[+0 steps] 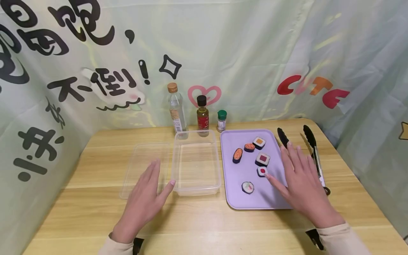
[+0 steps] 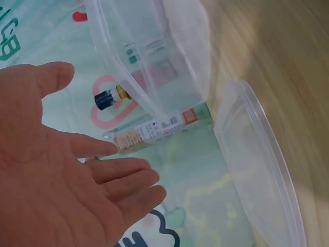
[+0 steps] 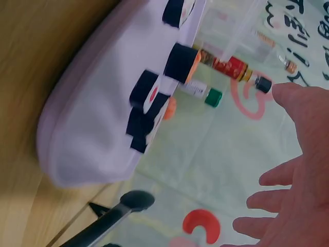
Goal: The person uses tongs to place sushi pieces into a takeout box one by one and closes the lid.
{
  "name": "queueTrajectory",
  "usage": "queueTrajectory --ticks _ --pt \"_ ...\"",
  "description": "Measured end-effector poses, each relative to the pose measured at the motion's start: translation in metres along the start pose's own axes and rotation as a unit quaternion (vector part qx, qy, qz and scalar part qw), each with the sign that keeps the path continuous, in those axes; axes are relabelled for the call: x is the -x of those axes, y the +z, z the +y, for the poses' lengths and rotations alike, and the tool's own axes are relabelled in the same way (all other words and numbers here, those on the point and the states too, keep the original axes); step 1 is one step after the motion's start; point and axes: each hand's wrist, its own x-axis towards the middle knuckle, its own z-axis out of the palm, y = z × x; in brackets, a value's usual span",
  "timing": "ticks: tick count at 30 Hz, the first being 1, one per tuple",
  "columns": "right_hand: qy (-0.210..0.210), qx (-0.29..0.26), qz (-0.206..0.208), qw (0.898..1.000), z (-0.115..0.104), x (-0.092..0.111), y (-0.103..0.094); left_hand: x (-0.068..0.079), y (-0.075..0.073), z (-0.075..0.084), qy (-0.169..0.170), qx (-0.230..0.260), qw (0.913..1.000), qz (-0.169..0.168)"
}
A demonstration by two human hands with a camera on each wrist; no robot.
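My left hand (image 1: 146, 198) hovers with straight fingers over the near part of a clear plastic lid (image 1: 145, 156), holding nothing. Just right of it stands a clear plastic container (image 1: 196, 189). My right hand (image 1: 301, 184) is held above the right side of a purple tray (image 1: 234, 200), fingers extended and thumb apart, also holding nothing. Several sushi pieces lie on the tray, among them a round roll (image 1: 247, 187), a roll with a red centre (image 1: 262, 171) and an orange-topped piece (image 1: 237, 155). Black-tipped tongs (image 1: 316, 156) lie right of the tray, partly hidden by my right hand.
Along the back of the wooden table (image 1: 204, 226) stand a tall clear bottle (image 1: 177, 111), a dark-capped bottle with a red label (image 1: 202, 115) and a small green-capped shaker (image 1: 221, 121). A printed curtain (image 1: 248, 53) hangs behind and at both sides.
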Motion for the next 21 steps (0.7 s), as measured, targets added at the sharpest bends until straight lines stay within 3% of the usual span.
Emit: queueTrajectory --ticks 5,13,21 --pt "0.032 -0.005 -0.003 0.999 0.014 0.000 -0.003 -0.001 0.001 -0.001 -0.003 0.036 0.9993 -0.003" --pt "0.043 -0.005 0.017 0.999 0.040 -0.001 -0.003 -0.004 0.003 -0.003 -0.027 0.075 0.9966 -0.020" --pt "0.090 -0.001 -0.016 0.996 0.058 -0.003 -0.002 -0.006 0.004 -0.004 -0.045 0.105 0.9927 -0.037"
